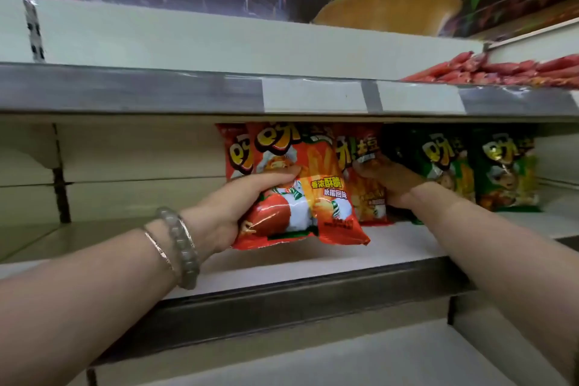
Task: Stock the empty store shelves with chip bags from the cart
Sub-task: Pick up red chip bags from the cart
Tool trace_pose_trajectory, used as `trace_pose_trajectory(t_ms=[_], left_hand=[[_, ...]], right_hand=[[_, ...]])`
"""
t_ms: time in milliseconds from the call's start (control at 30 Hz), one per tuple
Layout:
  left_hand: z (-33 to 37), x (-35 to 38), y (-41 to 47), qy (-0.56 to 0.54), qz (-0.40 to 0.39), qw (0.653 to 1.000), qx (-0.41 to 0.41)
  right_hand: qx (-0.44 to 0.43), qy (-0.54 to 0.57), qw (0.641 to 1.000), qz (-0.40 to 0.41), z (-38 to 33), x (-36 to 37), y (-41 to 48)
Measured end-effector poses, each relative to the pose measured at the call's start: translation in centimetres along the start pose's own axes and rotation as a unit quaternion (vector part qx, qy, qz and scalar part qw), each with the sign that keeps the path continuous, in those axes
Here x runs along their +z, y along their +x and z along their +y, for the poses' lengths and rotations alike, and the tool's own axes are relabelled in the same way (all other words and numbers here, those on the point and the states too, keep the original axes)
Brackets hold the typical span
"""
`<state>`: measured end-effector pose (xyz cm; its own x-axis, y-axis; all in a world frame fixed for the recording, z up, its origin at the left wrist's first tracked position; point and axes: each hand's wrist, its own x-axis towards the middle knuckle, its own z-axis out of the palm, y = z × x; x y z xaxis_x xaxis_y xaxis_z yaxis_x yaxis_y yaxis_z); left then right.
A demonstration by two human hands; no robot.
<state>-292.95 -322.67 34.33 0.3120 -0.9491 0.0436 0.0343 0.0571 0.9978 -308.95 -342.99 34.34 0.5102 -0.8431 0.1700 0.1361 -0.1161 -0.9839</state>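
Fingers point(271, 180) of left hand point(232, 213) curled round red chip bag point(316, 188), right hand point(393, 186) gripping second red bag point(368, 205) on shelf point(313, 265)

A row of chip bags point(501, 172) stands at the back of the middle shelf point(391, 247). The front chip bag point(300, 185) is before the row's left end. Packets point(517, 70) lie on the upper shelf point(156, 91), at right.

left wrist point(203, 222): pale grey-green bangle point(185, 247) | thin silver bracelet point(158, 248) beside it | forearms point(94, 288): bare
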Motion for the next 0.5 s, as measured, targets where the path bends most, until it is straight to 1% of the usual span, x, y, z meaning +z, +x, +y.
trace_pose_trajectory(t_ms=[33,67,167,200,267,300,333,367,433,467,500], left_hand=[[-0.2,0.7,0.3,0.000,-0.005,1.000,-0.001],[-0.3,1.4,0.6,0.001,-0.008,1.000,-0.002],[-0.5,3.8,1.7,0.000,0.000,1.000,0.013],[-0.5,4.6,2.1,-0.005,-0.001,1.000,0.022],[-0.6,6.0,3.1,-0.022,-0.005,0.999,0.037],[-0.8,6.7,3.5,-0.030,0.000,0.999,0.033],[-1.1,7.3,4.0,-0.034,0.007,0.999,0.024],[-1.5,7.7,4.4,-0.034,0.012,0.999,0.013],[-2.2,8.8,5.1,-0.028,0.021,0.999,-0.004],[-2.4,9.3,5.4,-0.028,0.024,0.999,-0.011],[-2.6,9.8,5.6,-0.027,0.027,0.999,-0.016]], right_hand=[[0.006,-0.014,1.000,-0.018,0.1,-0.1,0.2],[0.008,-0.037,0.999,-0.020,0.2,-0.1,0.5],[-0.024,-0.159,0.987,0.009,-0.4,-0.4,0.6],[-0.042,-0.223,0.974,0.021,-0.7,-0.7,0.4],[-0.087,-0.368,0.923,0.071,-2.0,-1.8,-0.2],[-0.111,-0.408,0.901,0.099,-2.7,-2.3,-0.5],[-0.137,-0.415,0.891,0.121,-3.3,-2.7,-0.9],[-0.152,-0.394,0.898,0.124,-3.9,-2.9,-1.5],[-0.166,-0.320,0.928,0.092,-4.2,-3.0,-2.8],[-0.168,-0.317,0.931,0.067,-4.0,-3.1,-3.4],[-0.164,-0.342,0.924,0.042,-3.7,-3.0,-4.4]])
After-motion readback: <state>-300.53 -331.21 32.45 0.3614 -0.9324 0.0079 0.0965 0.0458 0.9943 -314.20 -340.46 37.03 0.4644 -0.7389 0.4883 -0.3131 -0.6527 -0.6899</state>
